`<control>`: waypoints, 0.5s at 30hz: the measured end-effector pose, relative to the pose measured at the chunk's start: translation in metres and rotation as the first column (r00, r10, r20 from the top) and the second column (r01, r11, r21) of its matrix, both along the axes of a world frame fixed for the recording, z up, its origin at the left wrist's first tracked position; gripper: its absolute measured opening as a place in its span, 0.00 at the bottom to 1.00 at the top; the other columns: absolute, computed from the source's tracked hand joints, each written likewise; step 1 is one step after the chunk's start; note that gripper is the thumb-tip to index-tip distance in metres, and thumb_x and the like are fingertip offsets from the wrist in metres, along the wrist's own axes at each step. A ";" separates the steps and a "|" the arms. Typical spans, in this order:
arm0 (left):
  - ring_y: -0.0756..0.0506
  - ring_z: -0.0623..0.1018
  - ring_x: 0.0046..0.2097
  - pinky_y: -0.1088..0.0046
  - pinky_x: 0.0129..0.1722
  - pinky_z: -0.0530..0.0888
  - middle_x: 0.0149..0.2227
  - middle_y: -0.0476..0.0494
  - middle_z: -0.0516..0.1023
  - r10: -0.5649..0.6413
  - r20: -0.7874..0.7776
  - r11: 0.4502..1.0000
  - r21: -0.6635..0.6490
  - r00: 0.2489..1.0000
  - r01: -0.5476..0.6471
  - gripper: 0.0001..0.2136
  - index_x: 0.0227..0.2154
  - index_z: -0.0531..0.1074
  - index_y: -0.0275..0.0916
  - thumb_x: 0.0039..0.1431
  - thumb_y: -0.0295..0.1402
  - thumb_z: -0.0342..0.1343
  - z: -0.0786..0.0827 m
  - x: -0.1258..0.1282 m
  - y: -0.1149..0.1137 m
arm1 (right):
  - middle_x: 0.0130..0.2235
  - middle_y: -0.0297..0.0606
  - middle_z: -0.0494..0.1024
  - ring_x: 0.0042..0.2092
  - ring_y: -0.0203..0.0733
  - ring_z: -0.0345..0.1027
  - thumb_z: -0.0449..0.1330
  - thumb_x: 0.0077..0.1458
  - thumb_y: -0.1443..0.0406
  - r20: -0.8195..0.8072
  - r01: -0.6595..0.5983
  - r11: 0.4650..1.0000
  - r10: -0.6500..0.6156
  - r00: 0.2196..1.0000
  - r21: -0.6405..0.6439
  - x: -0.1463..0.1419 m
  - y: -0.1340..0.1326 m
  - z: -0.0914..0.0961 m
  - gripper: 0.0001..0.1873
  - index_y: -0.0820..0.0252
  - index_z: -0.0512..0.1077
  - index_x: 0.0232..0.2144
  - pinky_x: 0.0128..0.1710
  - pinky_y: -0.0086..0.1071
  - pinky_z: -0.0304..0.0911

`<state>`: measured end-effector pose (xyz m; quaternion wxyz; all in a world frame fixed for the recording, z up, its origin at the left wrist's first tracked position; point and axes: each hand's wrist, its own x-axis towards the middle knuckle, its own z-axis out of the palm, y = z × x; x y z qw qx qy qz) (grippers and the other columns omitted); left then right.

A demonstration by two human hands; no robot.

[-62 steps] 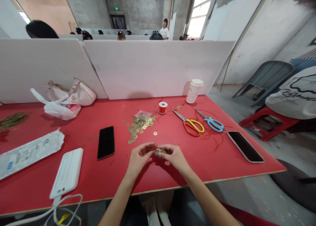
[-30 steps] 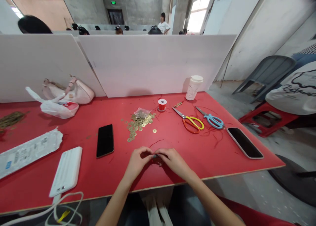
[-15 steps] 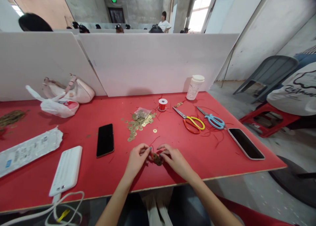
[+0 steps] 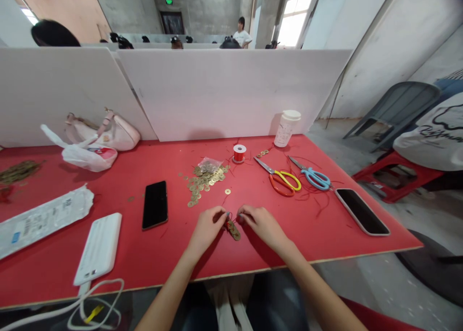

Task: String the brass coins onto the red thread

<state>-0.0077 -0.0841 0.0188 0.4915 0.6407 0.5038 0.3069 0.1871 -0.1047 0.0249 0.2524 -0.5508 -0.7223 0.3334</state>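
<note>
A small bunch of brass coins with holes (image 4: 234, 231), tied with red cord, hangs low over the table between my hands. My left hand (image 4: 208, 229) pinches the red cord at the upper end of the coins. Just to the right, my right hand (image 4: 263, 226) has its thumb and fingertips closed on a strand of the same cord. The exact knot is too small to make out. A single coin (image 4: 227, 191) lies beyond my fingers, and a pile of loose coins (image 4: 206, 179) spreads further back beside a clear plastic bag (image 4: 210, 164).
A red cord spool (image 4: 239, 153), red-yellow scissors (image 4: 284, 182), blue scissors (image 4: 316, 178), a cup (image 4: 287, 128) and a phone (image 4: 361, 211) stand or lie rightward. Leftward are a black phone (image 4: 155, 205), a power bank (image 4: 98, 249) and a handbag (image 4: 123, 132). A white partition (image 4: 231, 95) borders the back.
My right hand has shifted from the coins to the cord above them. The coins now hang more freely, tilted down to the right. Both hands have risen slightly.
</note>
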 end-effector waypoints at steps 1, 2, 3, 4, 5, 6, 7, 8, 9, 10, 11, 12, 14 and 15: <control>0.43 0.78 0.30 0.70 0.32 0.73 0.27 0.44 0.78 -0.009 0.003 1.000 -0.004 1.000 0.009 0.12 0.27 0.73 0.38 0.58 0.40 0.52 0.000 0.002 0.003 | 0.34 0.38 0.83 0.35 0.41 0.76 0.52 0.63 0.68 0.018 -0.007 1.000 0.007 1.000 0.005 0.002 0.002 0.001 0.11 0.58 0.75 0.36 0.37 0.30 0.64; 0.43 0.79 0.30 0.70 0.32 0.73 0.27 0.44 0.79 -0.013 0.011 1.000 -0.004 1.000 0.013 0.11 0.28 0.73 0.38 0.58 0.39 0.52 -0.001 0.005 0.007 | 0.33 0.38 0.82 0.35 0.40 0.76 0.51 0.63 0.68 0.030 -0.017 1.000 0.017 0.999 0.010 0.004 0.004 0.003 0.11 0.58 0.75 0.36 0.37 0.29 0.64; 0.43 0.79 0.30 0.71 0.31 0.73 0.28 0.43 0.79 -0.022 0.012 1.000 0.000 1.000 0.022 0.10 0.28 0.74 0.38 0.58 0.38 0.52 -0.002 0.006 0.010 | 0.33 0.37 0.82 0.35 0.40 0.76 0.51 0.63 0.69 0.039 -0.026 1.000 0.026 0.999 0.012 0.006 0.005 0.004 0.12 0.57 0.75 0.37 0.36 0.29 0.64; 0.43 0.79 0.30 0.71 0.31 0.73 0.28 0.43 0.79 -0.030 0.004 0.999 0.011 1.000 0.030 0.10 0.29 0.74 0.38 0.58 0.37 0.52 -0.003 0.007 0.013 | 0.33 0.37 0.82 0.34 0.40 0.76 0.51 0.63 0.69 0.046 -0.031 0.999 0.031 0.998 0.015 0.008 0.007 0.006 0.12 0.57 0.75 0.38 0.36 0.29 0.63; 0.43 0.79 0.30 0.71 0.31 0.73 0.29 0.43 0.80 -0.033 -0.012 0.999 0.029 0.999 0.034 0.10 0.31 0.75 0.38 0.58 0.36 0.51 -0.004 0.007 0.016 | 0.33 0.37 0.82 0.34 0.40 0.76 0.51 0.63 0.68 0.054 -0.031 0.999 0.030 0.998 0.018 0.011 0.007 0.006 0.12 0.57 0.75 0.39 0.36 0.29 0.63; 0.43 0.79 0.30 0.70 0.32 0.73 0.30 0.43 0.80 -0.032 -0.034 0.998 0.051 0.999 0.033 0.09 0.33 0.76 0.39 0.59 0.35 0.51 -0.004 0.006 0.017 | 0.33 0.38 0.82 0.35 0.41 0.76 0.51 0.63 0.68 0.063 -0.027 0.999 0.026 0.998 0.021 0.013 0.008 0.007 0.12 0.57 0.75 0.40 0.36 0.29 0.63; 0.43 0.80 0.31 0.70 0.34 0.73 0.33 0.43 0.81 -0.021 -0.060 0.996 0.081 0.998 0.026 0.10 0.35 0.76 0.39 0.59 0.34 0.51 -0.004 0.003 0.018 | 0.34 0.38 0.82 0.35 0.41 0.76 0.51 0.63 0.68 0.071 -0.022 1.000 0.020 0.997 0.023 0.016 0.008 0.008 0.12 0.57 0.75 0.40 0.36 0.30 0.63; 0.43 0.80 0.32 0.69 0.35 0.73 0.35 0.43 0.82 -0.010 -0.087 0.994 0.111 0.996 0.020 0.10 0.37 0.76 0.40 0.60 0.33 0.50 -0.003 0.000 0.018 | 0.34 0.38 0.82 0.35 0.41 0.76 0.51 0.63 0.67 0.074 -0.017 1.000 0.016 0.997 0.023 0.018 0.008 0.008 0.12 0.57 0.75 0.41 0.36 0.30 0.63; 0.42 0.80 0.35 0.68 0.38 0.73 0.37 0.42 0.82 -0.002 -0.117 0.988 0.152 0.993 0.020 0.10 0.38 0.76 0.41 0.60 0.32 0.51 -0.001 -0.004 0.017 | 0.34 0.38 0.82 0.36 0.41 0.76 0.51 0.63 0.67 0.075 -0.016 1.000 0.014 0.997 0.020 0.020 0.008 0.008 0.12 0.57 0.75 0.40 0.37 0.30 0.63; 0.41 0.80 0.41 0.68 0.42 0.72 0.40 0.42 0.81 0.001 -0.147 0.979 0.204 0.989 0.029 0.09 0.38 0.77 0.41 0.59 0.30 0.52 0.001 -0.008 0.015 | 0.35 0.38 0.82 0.36 0.41 0.76 0.50 0.63 0.67 0.072 -0.015 1.000 0.014 0.997 0.014 0.021 0.008 0.008 0.12 0.57 0.75 0.40 0.37 0.30 0.63; 0.40 0.79 0.45 0.67 0.44 0.71 0.42 0.41 0.81 -0.013 -0.193 0.970 0.235 0.981 0.059 0.09 0.38 0.76 0.42 0.58 0.30 0.52 0.003 -0.012 0.013 | 0.35 0.38 0.82 0.36 0.41 0.76 0.50 0.63 0.67 0.066 -0.015 1.000 0.014 0.998 0.007 0.023 0.008 0.008 0.12 0.57 0.75 0.39 0.37 0.30 0.63; 0.40 0.78 0.45 0.67 0.45 0.71 0.43 0.41 0.79 -0.044 -0.257 0.965 0.238 0.965 0.108 0.09 0.39 0.76 0.42 0.59 0.29 0.53 0.005 -0.016 0.011 | 0.35 0.38 0.82 0.36 0.41 0.76 0.50 0.63 0.67 0.060 -0.014 1.000 0.014 0.998 0.000 0.023 0.008 0.008 0.12 0.57 0.75 0.38 0.37 0.30 0.63; 0.42 0.77 0.42 0.69 0.40 0.70 0.43 0.42 0.77 -0.102 -0.387 0.953 0.225 0.917 0.201 0.07 0.37 0.75 0.42 0.60 0.30 0.52 0.008 -0.022 0.007 | 0.34 0.38 0.82 0.36 0.41 0.76 0.51 0.62 0.68 0.052 -0.012 1.000 0.013 0.999 -0.010 0.024 0.008 0.007 0.12 0.58 0.75 0.37 0.37 0.30 0.63; 0.43 0.77 0.40 0.70 0.38 0.69 0.43 0.42 0.75 -0.111 -0.450 0.949 0.216 0.886 0.228 0.06 0.36 0.74 0.41 0.61 0.30 0.52 0.008 -0.024 0.005 | 0.34 0.38 0.82 0.36 0.41 0.76 0.51 0.62 0.68 0.050 -0.010 1.000 0.011 0.999 -0.012 0.024 0.008 0.007 0.11 0.58 0.75 0.36 0.37 0.30 0.63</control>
